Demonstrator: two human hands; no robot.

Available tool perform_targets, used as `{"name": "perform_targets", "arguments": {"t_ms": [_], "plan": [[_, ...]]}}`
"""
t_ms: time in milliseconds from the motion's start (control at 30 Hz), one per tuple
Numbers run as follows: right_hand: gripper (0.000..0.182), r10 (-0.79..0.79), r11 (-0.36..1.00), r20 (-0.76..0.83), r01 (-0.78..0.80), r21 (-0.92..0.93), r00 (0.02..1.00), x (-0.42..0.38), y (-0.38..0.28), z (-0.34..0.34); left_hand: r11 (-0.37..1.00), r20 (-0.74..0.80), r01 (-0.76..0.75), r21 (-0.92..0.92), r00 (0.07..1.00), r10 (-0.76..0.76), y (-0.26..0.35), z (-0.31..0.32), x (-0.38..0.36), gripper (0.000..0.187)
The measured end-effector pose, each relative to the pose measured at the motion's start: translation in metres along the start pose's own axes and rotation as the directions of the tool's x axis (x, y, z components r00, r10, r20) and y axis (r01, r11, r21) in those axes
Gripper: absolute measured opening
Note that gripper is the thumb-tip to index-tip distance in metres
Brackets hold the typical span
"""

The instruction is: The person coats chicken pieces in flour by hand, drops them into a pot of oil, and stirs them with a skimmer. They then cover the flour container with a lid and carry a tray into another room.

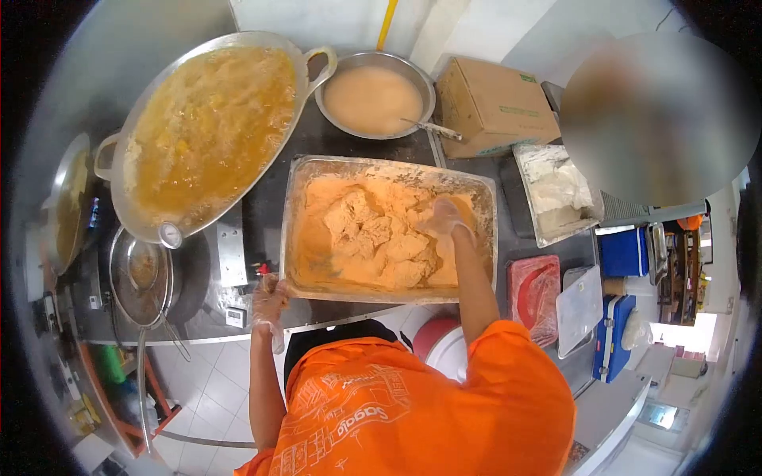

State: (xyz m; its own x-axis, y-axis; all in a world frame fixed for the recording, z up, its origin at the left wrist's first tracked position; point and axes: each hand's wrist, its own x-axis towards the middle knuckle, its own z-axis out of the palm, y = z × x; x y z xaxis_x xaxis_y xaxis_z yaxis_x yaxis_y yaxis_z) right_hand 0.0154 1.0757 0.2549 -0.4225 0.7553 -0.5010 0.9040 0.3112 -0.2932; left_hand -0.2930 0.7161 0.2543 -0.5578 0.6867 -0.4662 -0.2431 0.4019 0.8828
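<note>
A large metal tray [389,298] holds orange-tinted flour [317,262] with lumpy, flour-coated pieces [377,238] heaped in its middle; they look like breaded meat, though the coating hides what they are. My right hand [447,220], in a clear plastic glove, reaches into the right side of the heap. Flour and the loose glove hide its fingers. At the tray's near left corner, my left hand [271,303], also in a clear glove, has its fingers closed on the rim.
A wide pan of bubbling oil [210,135] with a dial thermometer [171,235] stands at left. Behind the tray are a bowl of pale orange liquid [373,99] with tongs [432,128] and a cardboard box [500,107]. A strainer [143,278], timer [236,317] and white-powder tray [556,194] flank it.
</note>
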Motion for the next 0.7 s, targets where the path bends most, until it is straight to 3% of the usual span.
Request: {"name": "perform_targets", "arguments": {"t_ms": [33,67,100,133,267,333,400,467,567,633,667,700], "plan": [[0.065,-0.26,0.962,-0.131,0.246,-0.116,0.957,-0.002,0.0,-0.004,1.0,-0.022,0.0,-0.007,1.0,0.0,-0.001,0.001,-0.001,0.008],[0.065,-0.267,0.96,-0.126,0.253,-0.118,0.955,0.001,-0.003,-0.004,1.0,-0.043,0.0,-0.013,0.999,0.0,0.001,0.003,-0.003,0.009],[0.064,-0.081,0.975,-0.161,0.112,0.194,0.984,0.007,-0.007,-0.004,1.0,-0.048,-0.001,-0.014,0.999,0.0,0.005,0.003,-0.005,0.009],[0.062,0.114,0.872,-0.135,-0.034,0.489,0.984,0.011,-0.009,-0.005,1.0,-0.037,0.019,-0.004,0.999,-0.019,0.009,0.004,-0.006,0.009],[0.065,0.226,0.882,-0.181,-0.122,0.456,0.957,0.047,-0.003,0.038,0.999,-0.013,0.025,-0.027,1.0,-0.026,0.008,0.005,-0.005,0.008],[0.068,0.12,0.749,-0.26,0.084,0.658,0.958,0.039,-0.012,0.037,1.0,-0.028,0.013,-0.021,1.0,-0.013,0.009,0.006,-0.005,0.01],[0.068,0.119,0.792,-0.215,0.038,0.61,0.969,0.05,-0.014,0.049,1.0,-0.036,0.005,-0.012,0.999,-0.006,0.007,0.004,-0.006,0.011],[0.068,0.125,0.834,-0.175,-0.008,0.552,0.977,0.068,-0.005,0.065,0.993,-0.017,-0.017,-0.114,1.0,0.015,0.004,0.004,-0.004,0.008],[0.065,0.047,0.741,-0.206,0.105,0.663,0.977,0.088,0.003,0.086,0.998,-0.027,0.002,-0.056,1.0,-0.003,-0.003,0.001,-0.001,0.008],[0.066,0.145,0.798,-0.077,-0.07,0.599,0.986,0.055,-0.026,0.051,0.999,-0.026,0.007,-0.037,1.0,-0.008,0.004,0.001,-0.004,0.008],[0.066,0.139,0.803,-0.075,-0.068,0.592,0.987,0.034,-0.037,0.034,1.0,-0.02,0.017,-0.013,1.0,-0.018,0.006,0.002,-0.005,0.009],[0.065,0.145,0.605,-0.069,-0.033,0.795,0.987,0.01,-0.046,0.02,1.0,-0.027,0.021,-0.022,0.999,-0.021,0.006,0.003,-0.005,0.009]]}}
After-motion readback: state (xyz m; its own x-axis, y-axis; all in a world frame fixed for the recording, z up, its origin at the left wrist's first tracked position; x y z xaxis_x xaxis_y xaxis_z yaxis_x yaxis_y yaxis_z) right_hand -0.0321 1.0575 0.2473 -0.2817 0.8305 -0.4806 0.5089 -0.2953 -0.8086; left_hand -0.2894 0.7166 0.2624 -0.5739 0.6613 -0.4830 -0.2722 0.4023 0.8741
